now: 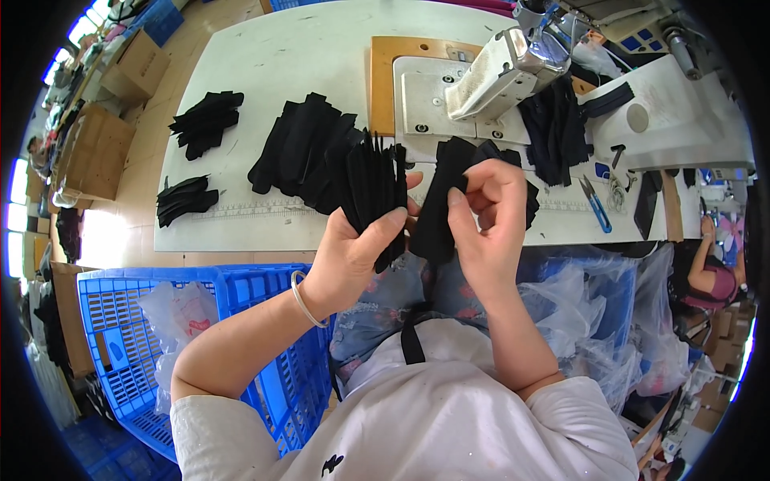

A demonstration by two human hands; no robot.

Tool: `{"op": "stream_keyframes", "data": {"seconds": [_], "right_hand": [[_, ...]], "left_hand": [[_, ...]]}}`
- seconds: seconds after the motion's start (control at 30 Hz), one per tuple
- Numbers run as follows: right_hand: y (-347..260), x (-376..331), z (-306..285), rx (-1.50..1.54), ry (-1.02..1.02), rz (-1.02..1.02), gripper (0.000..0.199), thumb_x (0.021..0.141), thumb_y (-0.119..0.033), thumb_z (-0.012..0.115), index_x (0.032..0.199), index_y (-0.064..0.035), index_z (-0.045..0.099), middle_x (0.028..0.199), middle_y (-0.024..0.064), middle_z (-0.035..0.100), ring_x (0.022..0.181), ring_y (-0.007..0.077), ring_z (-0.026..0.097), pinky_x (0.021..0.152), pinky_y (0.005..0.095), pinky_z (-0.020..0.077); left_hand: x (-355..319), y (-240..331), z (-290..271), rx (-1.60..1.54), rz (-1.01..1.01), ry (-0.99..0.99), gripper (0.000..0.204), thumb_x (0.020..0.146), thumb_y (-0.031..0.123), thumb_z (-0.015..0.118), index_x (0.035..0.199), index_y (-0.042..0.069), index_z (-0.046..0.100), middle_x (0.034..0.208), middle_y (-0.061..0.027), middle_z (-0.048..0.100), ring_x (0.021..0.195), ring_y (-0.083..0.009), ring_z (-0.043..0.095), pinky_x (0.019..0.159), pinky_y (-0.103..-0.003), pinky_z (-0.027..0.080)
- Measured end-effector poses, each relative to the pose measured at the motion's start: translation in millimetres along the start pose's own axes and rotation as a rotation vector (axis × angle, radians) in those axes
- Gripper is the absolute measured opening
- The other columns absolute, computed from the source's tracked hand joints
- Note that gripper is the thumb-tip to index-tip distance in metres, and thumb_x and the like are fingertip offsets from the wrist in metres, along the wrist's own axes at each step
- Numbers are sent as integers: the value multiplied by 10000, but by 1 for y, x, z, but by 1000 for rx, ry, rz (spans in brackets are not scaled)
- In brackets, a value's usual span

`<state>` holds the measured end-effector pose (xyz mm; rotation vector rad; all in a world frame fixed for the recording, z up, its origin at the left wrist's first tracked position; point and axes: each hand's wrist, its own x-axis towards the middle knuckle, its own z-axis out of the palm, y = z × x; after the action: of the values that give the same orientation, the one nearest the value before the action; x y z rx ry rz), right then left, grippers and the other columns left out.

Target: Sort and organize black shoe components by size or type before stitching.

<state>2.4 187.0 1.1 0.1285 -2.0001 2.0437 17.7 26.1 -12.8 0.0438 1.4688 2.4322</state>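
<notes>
My left hand point(341, 260), with a pale bangle point(303, 301) at its wrist, grips a thick bundle of black fabric strips point(370, 180) standing on edge. Beside it, my right hand point(496, 220) pinches a black fabric piece point(437, 210) between thumb and fingers. More black pieces point(513, 156) lie behind the right hand, partly hidden by it. A fanned stack of black strips point(293, 148) rests on the white table left of the bundle. Farther left are two smaller black piles, an upper pile point(207, 120) and a lower pile point(186, 200).
A white sewing machine point(501, 72) stands at the table's back right, dark cloth point(555, 132) beside it. Blue-handled snips point(595, 206) lie near the right front edge of the table point(265, 64). Blue crates point(152, 276) and plastic bags point(561, 313) flank my lap. Another person point(710, 276) sits far right.
</notes>
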Motion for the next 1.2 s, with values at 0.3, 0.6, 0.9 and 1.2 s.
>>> {"op": "stream_keyframes", "data": {"seconds": [0.3,0.6,0.9,1.2], "right_hand": [[8,3,2,-377,-209,-177,142,819,-49,687,894,-11,574,810,88,581,695,205,577,629,300,453],[11,1,2,-284,-46,-252,311,850,26,661,1116,-21,507,900,84,618,733,116,606,653,260,487],[4,5,0,-286,-228,-193,170,808,-107,716,945,-31,648,854,85,628,720,218,595,669,306,466],[0,4,0,-290,-222,-77,289,752,-204,786,919,-29,628,854,76,610,776,193,589,696,302,459]], "left_hand": [[-5,-3,0,131,-21,54,377,972,128,514,1332,16,496,1147,-7,588,1050,-104,560,897,-291,460],[1,0,1,49,-1,13,436,964,213,584,1340,14,490,926,5,546,814,-81,536,728,-264,475],[-1,-4,1,39,17,-13,337,1003,303,509,1218,48,559,744,34,527,624,-27,450,541,-201,380],[-5,-11,-4,210,0,-4,264,996,301,513,879,74,581,690,69,490,557,-4,384,457,-197,311]]}}
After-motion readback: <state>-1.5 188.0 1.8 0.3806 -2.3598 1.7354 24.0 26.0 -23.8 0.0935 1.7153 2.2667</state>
